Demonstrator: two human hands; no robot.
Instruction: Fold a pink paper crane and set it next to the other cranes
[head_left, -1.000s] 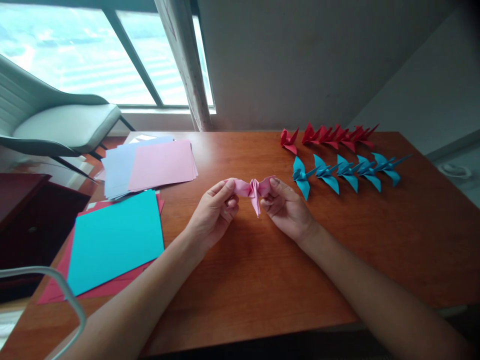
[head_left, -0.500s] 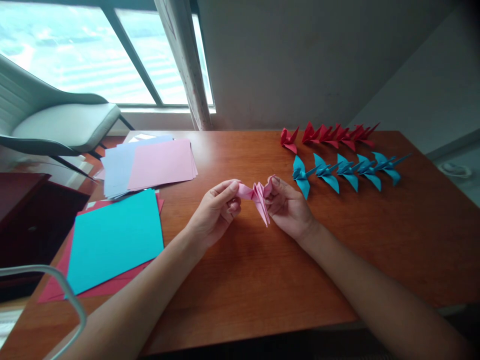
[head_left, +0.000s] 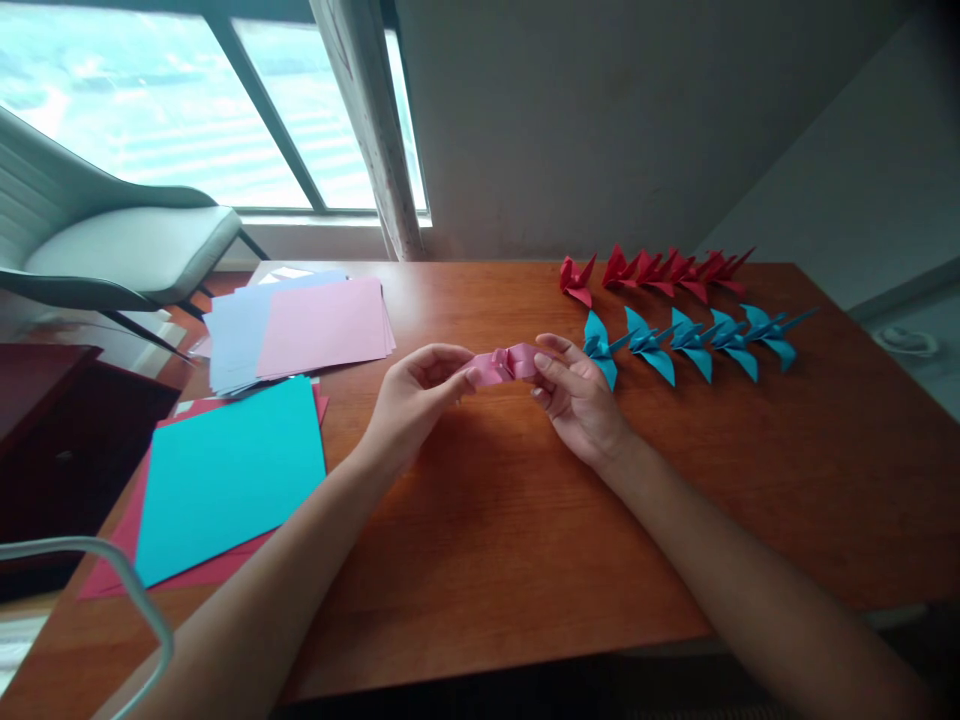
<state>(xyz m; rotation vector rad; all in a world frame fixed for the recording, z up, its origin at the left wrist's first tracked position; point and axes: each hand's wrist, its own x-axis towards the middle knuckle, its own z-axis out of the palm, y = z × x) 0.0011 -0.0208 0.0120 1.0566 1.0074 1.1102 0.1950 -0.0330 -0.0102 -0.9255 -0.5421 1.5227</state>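
Note:
A pink origami crane (head_left: 504,366) is stretched between my two hands above the middle of the table. My left hand (head_left: 420,395) pinches its left wing between thumb and fingers. On the other side, my right hand (head_left: 581,400) grips the right wing the same way. The crane's small folded centre faces up toward me; parts of both wings are hidden by my fingers. Just beyond my right hand stands a row of blue paper cranes (head_left: 691,345), the closest one partly behind my fingers.
Several red paper cranes (head_left: 652,270) line the table's back right. Pink sheets (head_left: 326,328) and pale blue sheets (head_left: 234,345) lie at the back left, with a turquoise sheet (head_left: 236,480) over red paper nearer me. A white curved tube (head_left: 139,590) crosses the lower left corner.
The pink crane has been turned, so its downward-pointing folds no longer show and its centre faces me. Both hands have shifted their grip on the wings.

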